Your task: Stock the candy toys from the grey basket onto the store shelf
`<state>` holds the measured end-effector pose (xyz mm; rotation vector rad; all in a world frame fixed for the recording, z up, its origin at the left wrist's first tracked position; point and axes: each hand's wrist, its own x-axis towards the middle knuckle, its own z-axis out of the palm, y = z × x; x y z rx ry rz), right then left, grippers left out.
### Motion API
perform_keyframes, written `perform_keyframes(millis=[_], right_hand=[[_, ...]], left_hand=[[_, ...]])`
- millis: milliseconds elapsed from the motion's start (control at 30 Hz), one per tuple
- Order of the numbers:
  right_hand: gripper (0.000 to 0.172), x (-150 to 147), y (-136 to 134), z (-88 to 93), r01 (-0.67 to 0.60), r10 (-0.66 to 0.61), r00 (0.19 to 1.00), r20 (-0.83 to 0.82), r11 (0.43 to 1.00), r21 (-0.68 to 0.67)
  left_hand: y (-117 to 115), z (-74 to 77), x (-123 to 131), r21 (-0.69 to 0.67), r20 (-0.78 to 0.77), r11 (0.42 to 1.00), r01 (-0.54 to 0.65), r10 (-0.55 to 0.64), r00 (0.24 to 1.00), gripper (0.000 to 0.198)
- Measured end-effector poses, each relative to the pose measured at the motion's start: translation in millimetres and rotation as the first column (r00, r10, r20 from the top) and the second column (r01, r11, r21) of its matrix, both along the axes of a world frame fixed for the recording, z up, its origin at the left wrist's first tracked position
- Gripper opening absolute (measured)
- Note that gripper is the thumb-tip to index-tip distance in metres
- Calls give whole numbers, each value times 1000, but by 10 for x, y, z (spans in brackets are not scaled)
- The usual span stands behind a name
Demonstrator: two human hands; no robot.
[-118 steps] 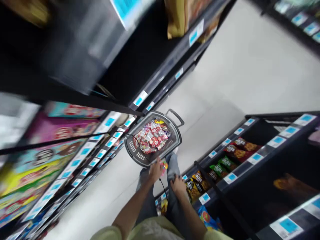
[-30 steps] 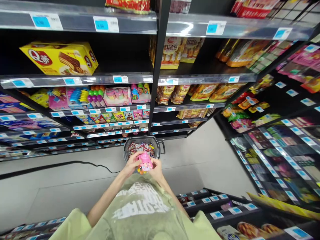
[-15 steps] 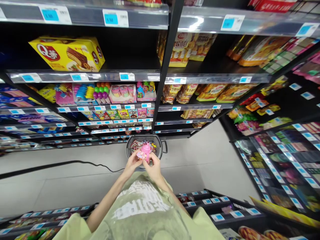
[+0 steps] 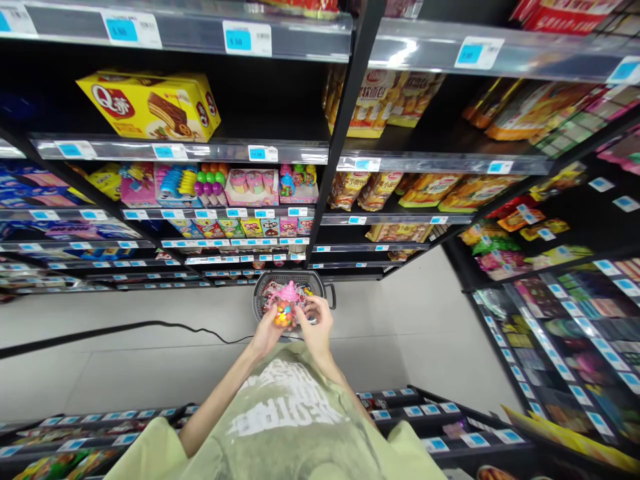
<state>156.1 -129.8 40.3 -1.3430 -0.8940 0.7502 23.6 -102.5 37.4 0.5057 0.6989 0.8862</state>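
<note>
Between my hands is a small clear bottle of colourful candy [image 4: 285, 312] with a pink lid shaped like a baby-bottle top. My left hand [image 4: 267, 332] grips it from the left side. On the other side, my right hand [image 4: 318, 325] has its thumb against the bottle, its other fingers curled and raised to the right. Below and just beyond sits a grey shopping basket [image 4: 257, 301] on the floor, with several wrapped items inside; the bottle and hands hide part of its contents.
Shelves [image 4: 180, 150] with price tags rise in front, holding a yellow cake box [image 4: 150, 107], small candy toys [image 4: 210, 183] and bread bags [image 4: 383, 190]. More shelving [image 4: 543, 333] stands to the right. A black cable [image 4: 150, 324] crosses the floor at left.
The bottle has turned upright, so its candy-filled body now faces me. My right hand has shifted slightly right and its fingers have lifted. The view has moved a little left.
</note>
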Motion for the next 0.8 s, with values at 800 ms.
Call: perform_keyframes(millis=[800], right_hand=[[66,90,30,15,-421,426,820,-382,901,103]], left_hand=[[-34,-188,-117,90,-25,996,9,-7,1000,48]])
